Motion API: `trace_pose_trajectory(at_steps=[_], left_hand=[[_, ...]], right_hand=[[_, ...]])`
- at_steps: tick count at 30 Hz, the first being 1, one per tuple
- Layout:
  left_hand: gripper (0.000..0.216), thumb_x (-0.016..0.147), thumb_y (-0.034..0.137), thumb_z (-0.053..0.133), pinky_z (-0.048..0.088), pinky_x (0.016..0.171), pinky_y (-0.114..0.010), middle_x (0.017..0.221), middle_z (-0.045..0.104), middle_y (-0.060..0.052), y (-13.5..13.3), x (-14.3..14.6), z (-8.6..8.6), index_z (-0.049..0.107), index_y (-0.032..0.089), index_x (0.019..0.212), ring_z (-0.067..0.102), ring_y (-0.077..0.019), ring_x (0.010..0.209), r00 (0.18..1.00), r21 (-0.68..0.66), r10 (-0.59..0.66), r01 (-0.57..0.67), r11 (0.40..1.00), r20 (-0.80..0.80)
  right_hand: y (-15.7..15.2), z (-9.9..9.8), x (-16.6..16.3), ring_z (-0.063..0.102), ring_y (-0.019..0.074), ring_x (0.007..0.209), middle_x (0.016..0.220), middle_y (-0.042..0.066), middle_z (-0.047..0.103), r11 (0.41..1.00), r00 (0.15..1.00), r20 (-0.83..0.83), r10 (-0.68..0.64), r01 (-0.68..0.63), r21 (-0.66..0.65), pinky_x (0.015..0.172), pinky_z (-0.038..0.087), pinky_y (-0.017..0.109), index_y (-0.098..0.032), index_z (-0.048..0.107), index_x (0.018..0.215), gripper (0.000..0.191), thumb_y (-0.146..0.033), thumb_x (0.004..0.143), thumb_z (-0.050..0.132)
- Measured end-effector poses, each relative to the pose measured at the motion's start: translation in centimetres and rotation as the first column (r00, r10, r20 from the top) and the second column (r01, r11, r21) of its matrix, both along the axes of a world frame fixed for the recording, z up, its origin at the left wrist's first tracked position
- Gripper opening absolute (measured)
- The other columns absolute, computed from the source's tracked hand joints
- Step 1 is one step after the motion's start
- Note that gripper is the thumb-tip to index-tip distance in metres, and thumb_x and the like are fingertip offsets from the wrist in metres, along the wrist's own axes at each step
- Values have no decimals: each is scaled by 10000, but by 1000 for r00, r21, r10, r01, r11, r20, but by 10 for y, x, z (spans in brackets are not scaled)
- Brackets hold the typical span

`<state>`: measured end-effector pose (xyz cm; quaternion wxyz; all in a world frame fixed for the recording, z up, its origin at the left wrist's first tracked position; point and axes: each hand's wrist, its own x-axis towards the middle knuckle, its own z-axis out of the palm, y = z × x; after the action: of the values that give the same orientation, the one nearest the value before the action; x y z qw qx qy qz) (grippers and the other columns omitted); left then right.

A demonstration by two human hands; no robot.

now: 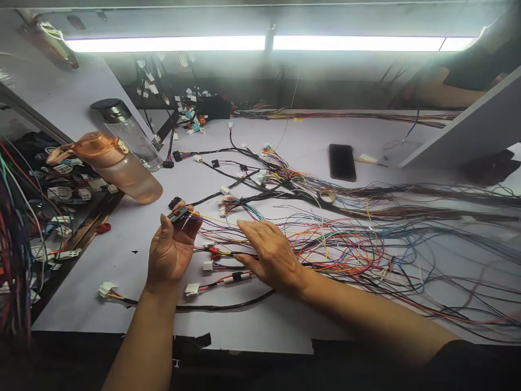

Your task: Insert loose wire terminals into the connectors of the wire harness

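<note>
Two bright white tube lights (pixel 166 44) glow above a smooth white tabletop (pixel 252 332) strewn with wiring. Through the head camera I see my person's left hand (pixel 173 252) turned palm up, gripping a small dark-grey plastic connector (pixel 178 214) between thumb and fingers; thin coloured wires run from the connector toward the right hand. That right hand (pixel 272 254) I find open, palm down, its fingers stretched toward the left hand and its thumb spread apart, over the wires; whether it touches them I cannot tell. A tangle of thin red, yellow, blue and white wires (pixel 345 244) spreads to the right of it. Between the hands I make out a small red plastic connector (pixel 214 252), and nearer the wearer a white block connector (pixel 192 289). Beyond the left hand stands a frosted bottle with an orange lid (pixel 126 176); well beyond the right hand lies a flat black phone (pixel 342 163), with a tan tape roll (pixel 326 196) nearer that hand
</note>
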<state>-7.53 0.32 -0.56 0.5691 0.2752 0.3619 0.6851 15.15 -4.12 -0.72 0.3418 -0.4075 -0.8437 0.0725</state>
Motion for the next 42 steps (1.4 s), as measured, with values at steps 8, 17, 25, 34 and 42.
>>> trace_pose_trajectory(at_steps=[8, 17, 25, 34, 42], left_hand=[[488, 759, 487, 766, 558, 906, -253, 1067, 693, -95, 8, -7, -7, 681, 121, 1070, 656, -183, 1013, 998, 23, 55, -55, 998, 13], [344, 928, 446, 562, 537, 950, -260, 1096, 683, -86, 12, -6, -6, 688, 135, 1003, 637, -164, 1044, 995, -1, 96, -96, 995, 36], [353, 991, 399, 435, 514, 988, -259, 1037, 694, -59, 17, -7, -8, 656, 125, 979, 623, -128, 1031, 988, -31, 102, -99, 995, 112], [327, 963, 405, 505, 549, 921, -271, 944, 676, -63, 22, -1, -6, 602, 93, 953, 650, -142, 950, 969, -62, 208, -202, 977, 131], [321, 959, 420, 499, 552, 924, -262, 933, 682, -40, 23, -3, -8, 606, 119, 943, 640, -133, 969, 978, -29, 186, -184, 983, 94]], right_hand=[[-26, -24, 27, 463, 230, 1311, 1433, 89, 494, 1000, 976, 218, -13, 18, -23, 1160, 220, 483, -195, 520, 1333, 373, -288, 972, 525], [-41, -23, 40, 488, 206, 1298, 1331, 64, 594, 999, 994, 110, -13, 7, 47, 1189, 150, 501, -215, 592, 1219, 264, -249, 963, 541], [-82, -29, 55, 588, 159, 1108, 1211, 33, 668, 988, 976, 150, 155, -151, -39, 1065, 317, 416, -215, 628, 1112, 171, -232, 960, 551], [-97, -23, 62, 597, 131, 1051, 1182, 22, 682, 959, 951, 122, 282, -275, -71, 959, 377, 346, -209, 645, 1074, 184, -310, 982, 522], [-82, -19, 54, 433, 255, 1307, 1429, 135, 479, 992, 958, 277, 68, -35, -122, 1015, 388, 403, -159, 576, 1244, 385, -422, 968, 522]])
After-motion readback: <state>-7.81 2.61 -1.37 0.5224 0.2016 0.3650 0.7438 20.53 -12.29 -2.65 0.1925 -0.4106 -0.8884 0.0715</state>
